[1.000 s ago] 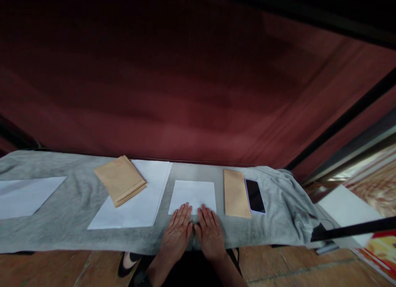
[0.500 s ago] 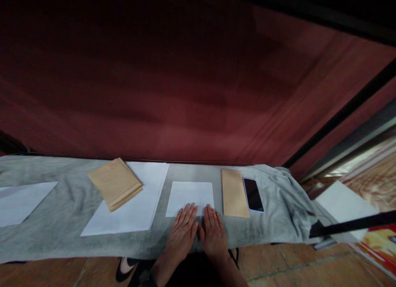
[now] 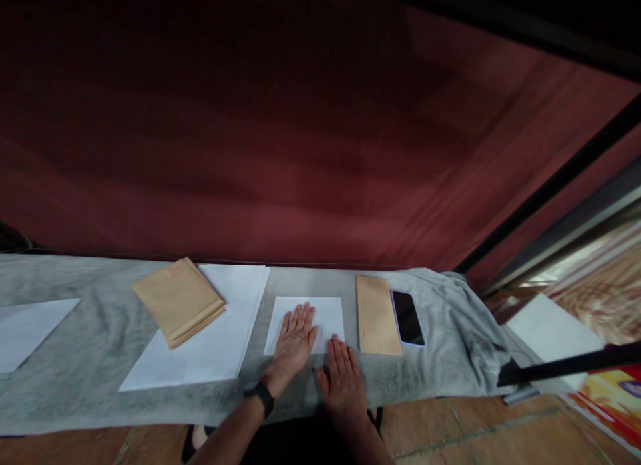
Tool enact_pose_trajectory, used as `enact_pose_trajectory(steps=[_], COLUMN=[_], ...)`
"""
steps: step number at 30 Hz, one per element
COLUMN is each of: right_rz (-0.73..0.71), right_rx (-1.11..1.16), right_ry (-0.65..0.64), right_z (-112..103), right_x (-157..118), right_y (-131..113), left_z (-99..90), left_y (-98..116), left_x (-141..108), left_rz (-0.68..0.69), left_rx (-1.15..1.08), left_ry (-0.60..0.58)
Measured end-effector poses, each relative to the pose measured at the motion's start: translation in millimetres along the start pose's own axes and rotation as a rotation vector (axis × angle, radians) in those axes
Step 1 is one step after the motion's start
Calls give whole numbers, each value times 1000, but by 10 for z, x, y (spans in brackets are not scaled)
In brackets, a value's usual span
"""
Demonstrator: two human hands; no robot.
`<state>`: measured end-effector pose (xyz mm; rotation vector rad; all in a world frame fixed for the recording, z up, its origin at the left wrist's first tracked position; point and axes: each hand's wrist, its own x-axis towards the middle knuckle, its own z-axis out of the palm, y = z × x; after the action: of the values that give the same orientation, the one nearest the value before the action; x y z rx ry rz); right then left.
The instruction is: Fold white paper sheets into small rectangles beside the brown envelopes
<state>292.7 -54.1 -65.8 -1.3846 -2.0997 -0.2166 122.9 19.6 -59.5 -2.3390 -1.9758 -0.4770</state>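
Observation:
A white sheet of paper [image 3: 328, 311], looking like a folded rectangle, lies in front of me on the grey cloth. My left hand [image 3: 297, 335] rests flat across its left half, palm down, fingers stretched out, a dark band at the wrist. At the near right edge of that paper lies my right hand [image 3: 343, 375], flat too, fingertips by the border and thumb apart. Right of the paper is a single brown envelope [image 3: 378, 315], and beside that a phone [image 3: 408, 318] with a dark screen. Neither hand grips anything.
To the left, a stack of brown envelopes [image 3: 177, 301] sits on larger white sheets [image 3: 200, 365]. Another white sheet [image 3: 30, 331] lies at the far left. Behind the grey cloth [image 3: 90, 398] hangs a dark red curtain [image 3: 280, 184]. A black bar [image 3: 565, 365] crosses at the right.
My left hand has slid forward and up onto the middle of the paper. My right hand has drawn slightly back toward me. The view has shifted a little.

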Motion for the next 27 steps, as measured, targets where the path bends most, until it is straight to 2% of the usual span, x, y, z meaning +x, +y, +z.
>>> enact_pose_trajectory(steps=[6,10,14,21,24,27], right_rz=[28,42,48,42,40,39], right_rx=[-14,-18,15,45,51,48], right_ry=[-60,-69,-37,-22,-28,-48], right_z=[-45,-73,-90,-86,-78,-70], right_x=[12,25,48,47,36,33], right_y=[-26,-49,-69,-69,-57,-49], left_z=[0,-12,-37,-106,-192,-320], left_y=[-104,-180,-252,-369,-363,-353], left_x=[222,255,116,-330,-412,-388], left_rz=[-45,-78,-145,-248,-284,-364], left_rx=[-29,-57,-35,-13,-55,-107], left_ry=[24,52,83,200,189,130])
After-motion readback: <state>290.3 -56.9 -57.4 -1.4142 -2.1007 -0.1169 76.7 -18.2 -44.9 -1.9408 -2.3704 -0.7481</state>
